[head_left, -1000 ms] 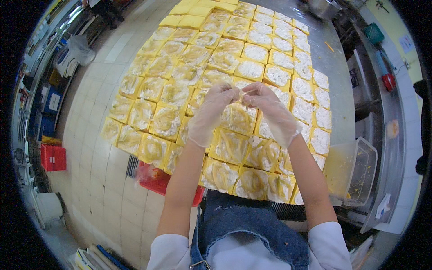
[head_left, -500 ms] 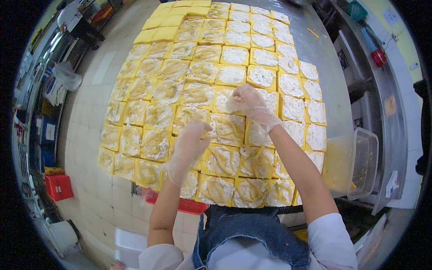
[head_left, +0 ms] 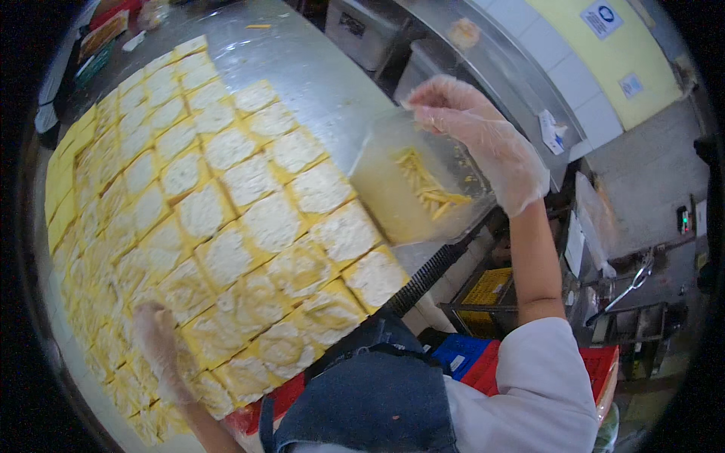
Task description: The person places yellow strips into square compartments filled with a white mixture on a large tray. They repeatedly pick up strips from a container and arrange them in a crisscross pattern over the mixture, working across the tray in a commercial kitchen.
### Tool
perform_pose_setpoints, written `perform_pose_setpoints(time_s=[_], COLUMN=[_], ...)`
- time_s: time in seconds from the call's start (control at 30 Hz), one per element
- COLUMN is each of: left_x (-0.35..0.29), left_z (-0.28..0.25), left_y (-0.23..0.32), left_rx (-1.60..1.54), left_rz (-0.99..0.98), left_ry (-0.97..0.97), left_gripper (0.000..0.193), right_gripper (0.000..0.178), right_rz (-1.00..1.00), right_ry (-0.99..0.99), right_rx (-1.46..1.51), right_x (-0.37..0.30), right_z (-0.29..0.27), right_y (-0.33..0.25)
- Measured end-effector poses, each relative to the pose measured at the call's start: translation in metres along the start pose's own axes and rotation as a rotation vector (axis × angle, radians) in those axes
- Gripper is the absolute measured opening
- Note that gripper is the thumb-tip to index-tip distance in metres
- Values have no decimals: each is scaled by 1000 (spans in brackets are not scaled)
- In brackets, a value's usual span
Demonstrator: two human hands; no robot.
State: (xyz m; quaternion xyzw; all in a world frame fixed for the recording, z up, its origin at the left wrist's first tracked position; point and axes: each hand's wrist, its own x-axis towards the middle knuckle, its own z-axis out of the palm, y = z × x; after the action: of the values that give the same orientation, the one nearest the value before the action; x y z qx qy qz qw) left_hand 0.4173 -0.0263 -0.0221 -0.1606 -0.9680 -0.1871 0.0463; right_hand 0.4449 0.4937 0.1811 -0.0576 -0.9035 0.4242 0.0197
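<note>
Many square yellow sponge cake pieces (head_left: 226, 148) lie in close rows on the metal table. White cream spread (head_left: 253, 180) tops most of them, and thin yellow strips lie on the cream of the nearer and left ones. My left hand (head_left: 160, 351), in a clear plastic glove, is curled low over the pieces at the lower left; its fingertips are blurred. Above the right rim of a clear plastic tub (head_left: 377, 219) is my gloved right hand (head_left: 479, 124), fingers bent and pressed together. Whatever it may hold is hidden. Yellow strips (head_left: 423, 185) lie inside the tub.
The metal table (head_left: 302, 75) extends beyond the cakes, with one loose yellow strip (head_left: 258, 26) on it. Grey bins (head_left: 362, 30) stand past its far edge. A yellow crate (head_left: 485, 298) and red crate (head_left: 596, 370) sit below, at the right.
The view has swung right, toward the tub. My right hand has left the cakes and risen over the tub's rim. My left hand stays over the cakes.
</note>
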Motion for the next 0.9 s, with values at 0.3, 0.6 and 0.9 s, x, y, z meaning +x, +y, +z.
perform_pose_setpoints(time_s=[0.3, 0.6, 0.9], left_x=[-21, -37, -35], left_z=[-28, 6, 2], left_y=[81, 189, 270], left_rx=[-133, -132, -202], left_rz=[-461, -536, -587], left_ry=[214, 240, 264], left_gripper=[21, 19, 19], right_gripper=[20, 14, 25], right_rz=[-255, -562, -515], right_ry=[-692, -839, -1055], right_rx=[-1061, -1102, -1089], right_x=[35, 32, 20], right_z=[1, 53, 26], right_y=[220, 235, 211])
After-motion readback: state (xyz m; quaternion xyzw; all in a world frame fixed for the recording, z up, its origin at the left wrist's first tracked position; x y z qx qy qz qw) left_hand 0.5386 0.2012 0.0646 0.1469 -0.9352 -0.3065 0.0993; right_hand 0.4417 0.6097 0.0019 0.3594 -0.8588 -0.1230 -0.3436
